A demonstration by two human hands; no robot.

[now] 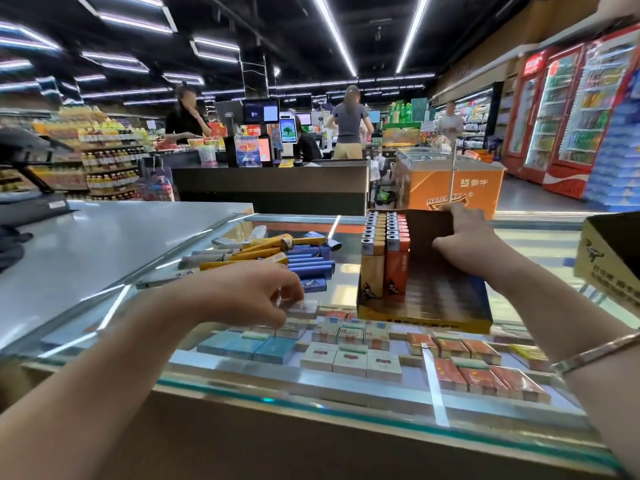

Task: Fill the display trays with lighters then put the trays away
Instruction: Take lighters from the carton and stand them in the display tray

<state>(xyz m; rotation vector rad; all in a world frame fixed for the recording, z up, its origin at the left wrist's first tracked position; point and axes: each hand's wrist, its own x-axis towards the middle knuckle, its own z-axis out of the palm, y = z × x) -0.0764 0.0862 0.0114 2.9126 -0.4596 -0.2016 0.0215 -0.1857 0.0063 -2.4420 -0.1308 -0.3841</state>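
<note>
Filling underway: right hand (464, 237) grips the part-filled yellow cardboard display tray (426, 306) on the glass counter (242, 379). Left hand (256, 296), fingers curled, grasp unclear, hovers before loose blue and yellow lighters (277, 258) left of it; next, gather several.

A glass counter (346, 386) fills the lower frame, with rows of cigarette packs (349, 360) beneath its top — blue at left, white in the middle, red at right. At mid-frame stands a dark checkout desk (270, 183) with screens (261, 110). Right of it sits an orange chest freezer (450, 188). Red drink fridges (568, 112) line the upper right; bottle shelves (107, 150) fill the left.
</note>
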